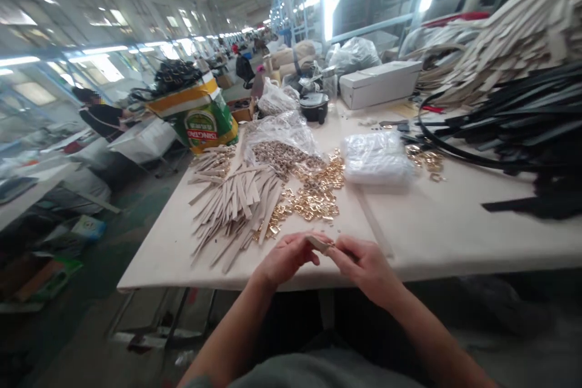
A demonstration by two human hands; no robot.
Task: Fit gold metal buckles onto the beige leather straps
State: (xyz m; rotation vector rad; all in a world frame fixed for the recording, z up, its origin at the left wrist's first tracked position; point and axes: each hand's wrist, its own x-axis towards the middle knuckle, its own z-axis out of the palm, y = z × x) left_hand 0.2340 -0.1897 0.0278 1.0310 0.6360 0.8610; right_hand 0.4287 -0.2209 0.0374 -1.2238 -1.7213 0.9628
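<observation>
My left hand (pixel 295 254) and my right hand (pixel 364 264) meet over the front edge of the table. Between them they pinch a short beige strap (pixel 319 245), its far end running into the right fingers. Whether a buckle is on the strap I cannot make out. Just beyond my hands lies a heap of gold buckles (pixel 313 205). To the left, a fanned pile of beige straps (pixel 240 200) spreads toward the table's edge. Small brownish loops (pixel 284 154) spill from a clear plastic bag (pixel 291 130) behind the buckles.
Right of the buckles sits a clear-wrapped packet (pixel 377 157). Long black straps (pixel 536 133) and beige strips (pixel 518 36) cover the table's right side. A white box (pixel 381 83) and a black pot (pixel 313 107) stand behind. A green-and-yellow carton (pixel 200 118) is at left; a person (pixel 102 115) works farther off.
</observation>
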